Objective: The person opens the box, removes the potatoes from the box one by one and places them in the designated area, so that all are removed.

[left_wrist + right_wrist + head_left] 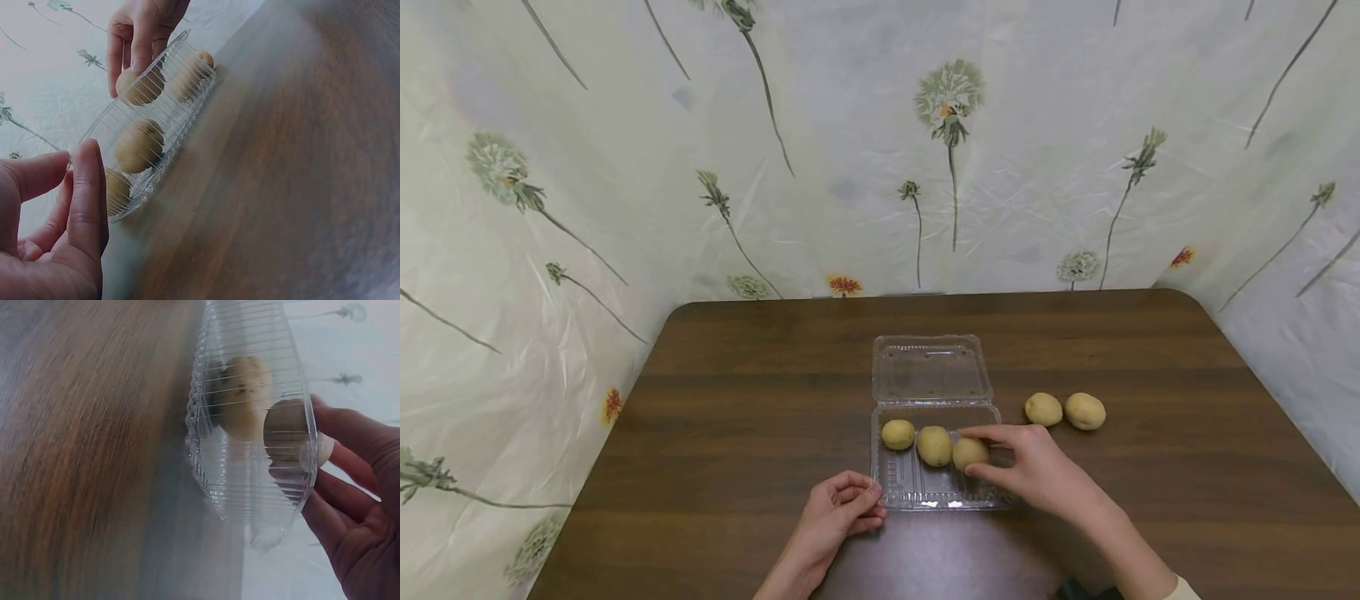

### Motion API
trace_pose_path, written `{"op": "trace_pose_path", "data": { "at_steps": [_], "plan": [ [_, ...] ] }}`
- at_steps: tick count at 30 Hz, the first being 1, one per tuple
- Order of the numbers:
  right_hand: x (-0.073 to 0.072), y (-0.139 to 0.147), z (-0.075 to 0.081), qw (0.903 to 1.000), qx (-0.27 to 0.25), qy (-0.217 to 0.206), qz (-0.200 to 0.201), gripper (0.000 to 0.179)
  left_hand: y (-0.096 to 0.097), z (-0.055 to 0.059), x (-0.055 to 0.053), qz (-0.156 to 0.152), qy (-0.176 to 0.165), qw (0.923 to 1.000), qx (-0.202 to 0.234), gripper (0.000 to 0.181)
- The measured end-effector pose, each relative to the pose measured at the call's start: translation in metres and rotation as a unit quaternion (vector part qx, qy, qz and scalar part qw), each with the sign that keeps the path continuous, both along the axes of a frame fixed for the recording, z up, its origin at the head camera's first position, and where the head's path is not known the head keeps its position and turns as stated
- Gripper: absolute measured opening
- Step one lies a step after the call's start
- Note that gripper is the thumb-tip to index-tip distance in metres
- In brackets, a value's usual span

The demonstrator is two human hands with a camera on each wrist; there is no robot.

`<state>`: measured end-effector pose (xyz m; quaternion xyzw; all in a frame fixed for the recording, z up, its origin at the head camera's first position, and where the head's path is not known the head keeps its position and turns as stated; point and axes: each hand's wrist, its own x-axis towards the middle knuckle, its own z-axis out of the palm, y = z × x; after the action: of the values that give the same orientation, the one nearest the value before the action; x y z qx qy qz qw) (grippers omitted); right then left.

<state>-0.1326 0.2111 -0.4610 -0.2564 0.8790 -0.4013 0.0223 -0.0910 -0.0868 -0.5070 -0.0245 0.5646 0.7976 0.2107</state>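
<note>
A clear plastic clamshell container (925, 503) lies on the table with its lid (931, 371) folded back. Inside, a small potato (898, 434) sits at the left and a larger potato (935, 446) near the middle. With thumb and fingertips, my right hand (1043, 467) holds another potato (970, 454) at the container's right part, beside the middle one. In the right wrist view that held potato (286, 430) shows partly through the clear wall. My left hand (838, 512) pinches the rim at the front left corner, as the left wrist view also shows.
Two more potatoes, one smaller (1043, 409) and one larger (1086, 411), lie side by side right of the container. The dark wooden table (760, 400) meets a flower-patterned curtain (850, 150) at its back and sides. A dark object (1086, 590) shows at the bottom edge.
</note>
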Motion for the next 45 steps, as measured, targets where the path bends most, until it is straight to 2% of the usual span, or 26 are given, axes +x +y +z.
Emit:
{"op": "trace_pose_path", "data": {
  "at_steps": [7, 13, 22, 38, 45],
  "plan": [
    [0.004, 0.005, -0.002, 0.9973, -0.057, -0.046, -0.008, 0.045, 0.000, 0.000, 0.000, 0.003, -0.007, 1.0000, -0.002, 0.017],
    [0.008, 0.008, -0.003, 0.9897, -0.106, -0.091, -0.030, 0.047, 0.001, 0.000, 0.000, 0.005, -0.012, 0.9999, -0.003, 0.016],
    [0.012, 0.013, -0.004, 0.9786, -0.154, -0.128, -0.047, 0.051, 0.000, 0.000, 0.000, 0.003, -0.009, 1.0000, -0.002, 0.016],
    [0.016, 0.030, 0.005, 0.9728, -0.163, -0.135, -0.095, 0.049, 0.000, -0.001, -0.001, 0.003, -0.011, 0.9999, -0.004, 0.019],
    [0.016, 0.038, 0.006, 0.9753, -0.154, -0.122, -0.100, 0.045, 0.000, -0.001, -0.001, 0.004, -0.010, 0.9999, -0.004, 0.018]
  ]
}}
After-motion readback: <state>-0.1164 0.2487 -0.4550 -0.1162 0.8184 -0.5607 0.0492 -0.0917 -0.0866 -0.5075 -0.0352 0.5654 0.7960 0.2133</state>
